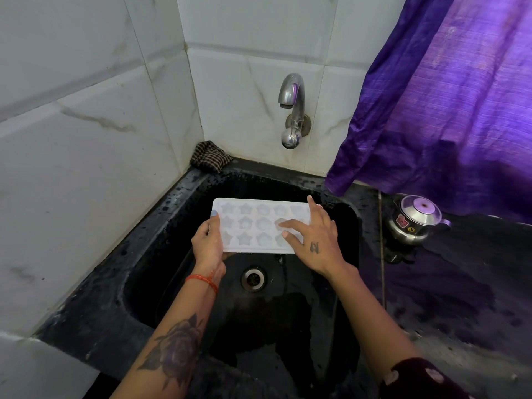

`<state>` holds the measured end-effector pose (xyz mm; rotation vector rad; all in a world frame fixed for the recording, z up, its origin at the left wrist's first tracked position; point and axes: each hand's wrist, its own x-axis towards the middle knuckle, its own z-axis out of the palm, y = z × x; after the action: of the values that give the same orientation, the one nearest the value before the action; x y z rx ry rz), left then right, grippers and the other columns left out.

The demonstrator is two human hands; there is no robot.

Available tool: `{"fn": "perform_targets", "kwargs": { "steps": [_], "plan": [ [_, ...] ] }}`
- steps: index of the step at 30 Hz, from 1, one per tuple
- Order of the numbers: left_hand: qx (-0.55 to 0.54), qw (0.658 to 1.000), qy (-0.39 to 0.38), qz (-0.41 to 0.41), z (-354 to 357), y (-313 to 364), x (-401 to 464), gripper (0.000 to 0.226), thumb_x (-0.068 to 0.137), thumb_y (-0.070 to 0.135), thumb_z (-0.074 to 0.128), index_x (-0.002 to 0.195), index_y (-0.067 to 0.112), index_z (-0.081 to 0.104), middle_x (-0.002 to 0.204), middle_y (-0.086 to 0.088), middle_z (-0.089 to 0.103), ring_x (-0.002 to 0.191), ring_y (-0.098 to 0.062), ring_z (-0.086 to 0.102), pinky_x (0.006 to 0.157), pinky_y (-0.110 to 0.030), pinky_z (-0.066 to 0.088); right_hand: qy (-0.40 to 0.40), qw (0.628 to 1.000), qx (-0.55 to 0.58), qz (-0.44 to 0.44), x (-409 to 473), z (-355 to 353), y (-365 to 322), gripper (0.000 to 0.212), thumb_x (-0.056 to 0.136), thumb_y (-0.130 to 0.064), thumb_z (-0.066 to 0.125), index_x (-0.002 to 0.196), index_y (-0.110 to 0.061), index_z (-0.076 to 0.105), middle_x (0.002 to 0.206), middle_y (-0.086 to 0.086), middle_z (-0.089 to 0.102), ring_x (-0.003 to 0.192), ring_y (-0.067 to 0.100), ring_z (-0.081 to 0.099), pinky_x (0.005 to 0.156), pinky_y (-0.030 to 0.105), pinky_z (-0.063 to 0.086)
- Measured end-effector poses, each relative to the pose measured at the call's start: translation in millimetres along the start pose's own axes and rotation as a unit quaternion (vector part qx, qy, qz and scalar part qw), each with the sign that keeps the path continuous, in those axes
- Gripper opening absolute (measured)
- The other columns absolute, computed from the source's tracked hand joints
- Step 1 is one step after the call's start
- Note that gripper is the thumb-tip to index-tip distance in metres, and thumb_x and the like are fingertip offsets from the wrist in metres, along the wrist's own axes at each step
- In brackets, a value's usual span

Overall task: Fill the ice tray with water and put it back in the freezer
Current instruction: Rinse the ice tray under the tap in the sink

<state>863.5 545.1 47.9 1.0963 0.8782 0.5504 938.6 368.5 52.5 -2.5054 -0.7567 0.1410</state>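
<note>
Left hand (207, 243) gripping ice tray (253, 226), right hand (312, 237) flat on top (faucet (292, 110) behind).

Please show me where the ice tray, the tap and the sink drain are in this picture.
ice tray (253, 226): head view, on a star mould in its middle row.
tap (292, 95): head view, on the curved metal spout.
sink drain (253, 279): head view, on the metal strainer in the sink floor.

White ice tray (260, 224), star-shaped cells, seemingly level, held above black sink (149, 254)
</note>
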Motion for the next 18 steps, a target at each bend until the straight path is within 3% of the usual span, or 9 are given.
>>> {"fn": "perform_targets", "kwargs": {
  "steps": [6,11,18],
  "plan": [
    [-0.003,1.0,0.008,-0.009,-0.6,0.1,1.2,0.025,0.095,0.036,0.052,0.077,0.019,0.058,0.08,0.0,0.064,0.07,-0.015,0.062,0.045,-0.023,0.055,-0.024,0.999,-0.035,0.004,3.4,2.9,-4.3,0.031,0.097,-0.048,0.041,0.123,-0.044,0.057,0.161,0.005,-0.007,0.147,0.03,-0.01,0.115,0.059,-0.002],
    [-0.001,1.0,0.001,-0.011,-0.1,-0.5,1.4,0.025,0.095,0.038,0.052,0.079,0.02,0.058,0.083,0.0,0.065,0.072,-0.015,0.063,0.053,-0.028,0.057,-0.022,0.999,-0.046,0.004,3.0,-0.8,-5.1,0.027,0.096,-0.048,0.045,0.115,-0.039,0.061,0.161,0.005,-0.007,0.147,0.031,-0.011,0.114,0.06,-0.005],
    [0.003,1.0,0.003,-0.017,-0.6,-2.6,4.8,0.025,0.094,0.04,0.053,0.079,0.021,0.06,0.085,-0.002,0.066,0.075,-0.018,0.065,0.063,-0.035,0.056,-0.041,0.998,-0.044,0.003,1.5,-0.7,-6.8,0.03,0.097,-0.047,0.042,0.124,-0.044,0.055,0.161,0.005,-0.01,0.147,0.031,-0.014,0.114,0.059,-0.006]
  ]
}}
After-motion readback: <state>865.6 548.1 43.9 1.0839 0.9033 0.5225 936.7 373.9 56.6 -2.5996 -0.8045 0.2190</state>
